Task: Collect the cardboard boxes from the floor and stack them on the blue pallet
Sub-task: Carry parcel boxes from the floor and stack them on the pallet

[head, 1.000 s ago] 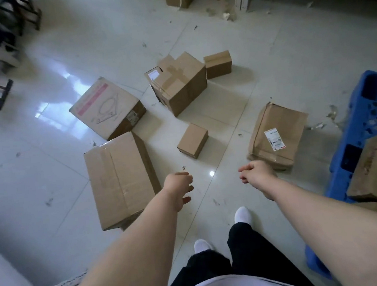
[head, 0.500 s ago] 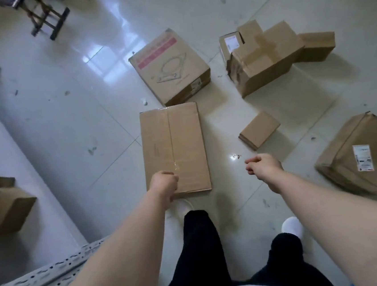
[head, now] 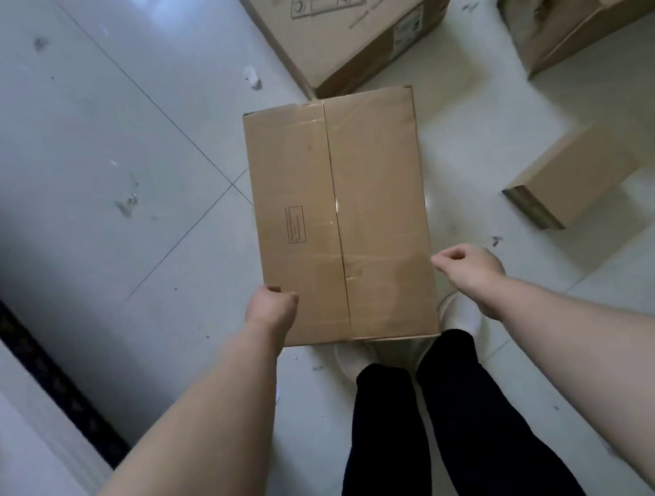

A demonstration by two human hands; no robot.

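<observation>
A long plain cardboard box (head: 378, 210) with a taped centre seam lies flat on the tiled floor just ahead of my feet. My left hand (head: 272, 308) is curled into a fist over the box's near left edge; no grip on the box shows. My right hand (head: 471, 267) hovers with curled fingers just off the near right edge, holding nothing. The blue pallet is out of view.
A box printed with a cooker drawing (head: 346, 23) lies right behind the long box. A taped box (head: 575, 7) sits at the top right and a small flat box (head: 569, 178) at the right. A dark strip (head: 24, 340) runs along the left.
I have stepped up to the long box and leaned over it, so it now fills the middle. Both hands have come down to its near corners.
</observation>
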